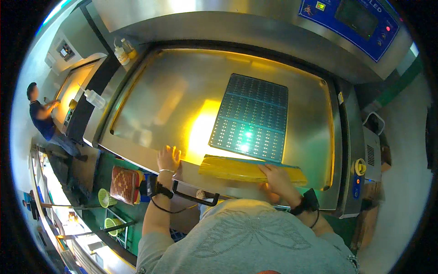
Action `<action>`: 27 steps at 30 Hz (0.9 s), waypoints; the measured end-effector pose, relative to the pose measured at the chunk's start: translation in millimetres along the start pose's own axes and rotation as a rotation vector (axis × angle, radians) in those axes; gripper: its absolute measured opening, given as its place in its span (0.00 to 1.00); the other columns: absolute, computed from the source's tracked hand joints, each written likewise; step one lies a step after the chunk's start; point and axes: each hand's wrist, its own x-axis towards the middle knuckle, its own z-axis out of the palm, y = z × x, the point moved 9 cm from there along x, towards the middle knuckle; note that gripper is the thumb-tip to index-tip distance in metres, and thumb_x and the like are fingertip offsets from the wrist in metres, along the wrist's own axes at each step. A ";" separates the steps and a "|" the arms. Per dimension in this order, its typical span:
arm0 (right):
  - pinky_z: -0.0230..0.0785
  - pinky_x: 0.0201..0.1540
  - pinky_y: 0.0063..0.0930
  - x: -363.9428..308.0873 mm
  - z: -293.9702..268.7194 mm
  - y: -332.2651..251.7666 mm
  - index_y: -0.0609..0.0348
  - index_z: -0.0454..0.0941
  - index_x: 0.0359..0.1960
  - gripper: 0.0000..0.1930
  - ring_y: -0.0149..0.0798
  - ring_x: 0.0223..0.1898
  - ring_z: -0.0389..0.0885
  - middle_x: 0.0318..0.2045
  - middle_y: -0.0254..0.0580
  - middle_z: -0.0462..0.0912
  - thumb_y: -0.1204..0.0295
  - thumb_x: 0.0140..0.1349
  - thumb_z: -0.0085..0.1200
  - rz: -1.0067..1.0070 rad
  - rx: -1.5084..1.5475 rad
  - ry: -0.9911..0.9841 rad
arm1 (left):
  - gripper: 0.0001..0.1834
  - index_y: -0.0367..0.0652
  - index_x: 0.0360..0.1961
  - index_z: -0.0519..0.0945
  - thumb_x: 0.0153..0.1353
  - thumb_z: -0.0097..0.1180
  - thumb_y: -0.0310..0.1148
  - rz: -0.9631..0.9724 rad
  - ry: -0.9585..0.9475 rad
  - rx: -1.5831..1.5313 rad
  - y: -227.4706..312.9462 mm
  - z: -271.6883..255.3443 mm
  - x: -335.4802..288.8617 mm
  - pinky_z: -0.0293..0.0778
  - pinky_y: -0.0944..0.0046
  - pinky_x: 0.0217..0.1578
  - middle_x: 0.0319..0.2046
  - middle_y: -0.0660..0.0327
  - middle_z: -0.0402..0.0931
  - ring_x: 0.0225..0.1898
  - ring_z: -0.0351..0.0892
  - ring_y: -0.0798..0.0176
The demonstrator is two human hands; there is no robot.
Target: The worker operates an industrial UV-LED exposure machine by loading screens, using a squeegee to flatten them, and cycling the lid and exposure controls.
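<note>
My right hand grips a long yellow-wrapped bar by its right part, with the fingers over its top. The bar lies along the front of a wide shiny metal tray, just in front of a dark green circuit board panel. Rows of pale dots cover the panel, and a greenish light glares on its lower part. Nothing is in my left hand; its fingers are apart at the tray's front edge, left of the bar. The underside of my right hand is partly hidden.
A black handle juts from the machine's front, close to my body. Bottles stand on the left ledge. A blue control panel hangs above at right. At far left a person works at another machine.
</note>
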 end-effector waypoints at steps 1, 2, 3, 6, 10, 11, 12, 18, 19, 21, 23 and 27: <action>0.65 0.51 0.40 0.9 -0.8 -0.4 0.56 0.67 0.54 0.31 0.51 0.49 0.72 0.49 0.52 0.73 0.74 0.43 0.58 0.014 0.019 -0.014 | 0.16 0.44 0.41 0.76 0.58 0.47 0.42 -0.002 0.059 -0.018 -7.7 -10.9 -2.3 0.62 0.49 0.48 0.42 0.53 0.70 0.48 0.66 0.50; 0.65 0.51 0.40 2.1 -3.6 -3.1 0.56 0.67 0.54 0.31 0.51 0.49 0.72 0.49 0.52 0.73 0.74 0.43 0.58 0.017 0.018 -0.018 | 0.16 0.42 0.38 0.76 0.58 0.47 0.42 -0.007 0.119 -0.037 -13.8 -17.8 -5.3 0.62 0.49 0.47 0.38 0.51 0.70 0.45 0.66 0.49; 0.65 0.51 0.40 3.1 -6.3 -4.8 0.56 0.67 0.54 0.31 0.51 0.49 0.72 0.49 0.52 0.73 0.74 0.43 0.58 0.031 0.039 -0.024 | 0.16 0.42 0.38 0.76 0.58 0.47 0.42 -0.006 0.115 -0.041 -16.4 -12.9 -8.1 0.62 0.49 0.47 0.38 0.51 0.70 0.45 0.66 0.49; 0.65 0.52 0.41 6.0 -1.4 -2.5 0.56 0.66 0.54 0.32 0.52 0.50 0.71 0.50 0.52 0.72 0.74 0.41 0.59 0.072 0.045 -0.052 | 0.15 0.39 0.30 0.76 0.57 0.47 0.41 -0.023 0.202 -0.030 -20.7 -10.7 -9.4 0.59 0.48 0.50 0.37 0.50 0.70 0.44 0.66 0.48; 0.64 0.53 0.43 5.0 -1.1 -5.0 0.56 0.66 0.54 0.33 0.54 0.50 0.71 0.49 0.53 0.72 0.73 0.40 0.60 0.105 -0.027 -0.027 | 0.15 0.38 0.28 0.76 0.56 0.48 0.40 -0.057 0.168 -0.078 -26.5 -6.1 -6.0 0.59 0.48 0.51 0.35 0.50 0.70 0.43 0.67 0.48; 0.64 0.53 0.43 5.0 0.0 -5.9 0.56 0.66 0.54 0.33 0.54 0.50 0.71 0.49 0.53 0.72 0.73 0.40 0.60 0.108 -0.030 -0.031 | 0.14 0.38 0.27 0.76 0.56 0.49 0.40 -0.048 0.194 -0.092 -27.0 -9.3 -7.1 0.59 0.49 0.51 0.35 0.50 0.70 0.43 0.67 0.48; 0.65 0.52 0.41 5.2 -1.5 -7.3 0.56 0.67 0.53 0.32 0.53 0.50 0.71 0.50 0.52 0.72 0.75 0.41 0.58 0.102 -0.040 -0.005 | 0.14 0.38 0.25 0.76 0.56 0.50 0.40 -0.039 0.221 -0.105 -27.4 -11.3 -8.0 0.59 0.49 0.52 0.34 0.51 0.71 0.43 0.67 0.48; 0.65 0.51 0.40 2.8 0.8 -5.8 0.55 0.68 0.53 0.31 0.51 0.50 0.71 0.50 0.52 0.72 0.78 0.41 0.55 0.087 -0.028 0.069 | 0.12 0.39 0.19 0.72 0.53 0.53 0.36 -0.051 0.246 -0.178 -24.4 -18.9 -8.5 0.62 0.52 0.47 0.26 0.55 0.70 0.37 0.68 0.50; 0.65 0.51 0.40 3.2 -0.8 -7.1 0.55 0.67 0.53 0.31 0.51 0.50 0.71 0.50 0.52 0.72 0.78 0.41 0.55 0.102 -0.016 0.054 | 0.12 0.39 0.19 0.72 0.53 0.53 0.36 -0.051 0.244 -0.178 -24.7 -17.9 -8.9 0.62 0.52 0.47 0.26 0.55 0.70 0.37 0.68 0.50; 0.65 0.52 0.41 2.2 1.3 -5.7 0.55 0.67 0.54 0.32 0.53 0.50 0.71 0.51 0.54 0.71 0.77 0.40 0.57 0.086 -0.011 0.044 | 0.10 0.39 0.18 0.71 0.51 0.54 0.33 -0.028 0.294 -0.207 -23.8 -22.1 -10.7 0.63 0.53 0.43 0.24 0.56 0.68 0.33 0.68 0.51; 0.64 0.53 0.43 2.2 1.4 -6.7 0.55 0.66 0.54 0.33 0.56 0.50 0.70 0.52 0.56 0.70 0.76 0.40 0.59 0.069 -0.006 0.035 | 0.10 0.39 0.18 0.71 0.51 0.54 0.32 0.000 0.356 -0.218 -25.2 -23.7 -13.9 0.64 0.52 0.42 0.24 0.56 0.68 0.33 0.68 0.51; 0.65 0.52 0.43 1.2 8.5 -3.7 0.56 0.66 0.53 0.32 0.56 0.50 0.71 0.51 0.56 0.70 0.75 0.39 0.60 0.075 -0.034 0.029 | 0.09 0.40 0.18 0.72 0.50 0.54 0.31 -0.002 0.425 -0.233 -26.0 -25.3 -17.0 0.64 0.52 0.41 0.24 0.56 0.68 0.32 0.68 0.51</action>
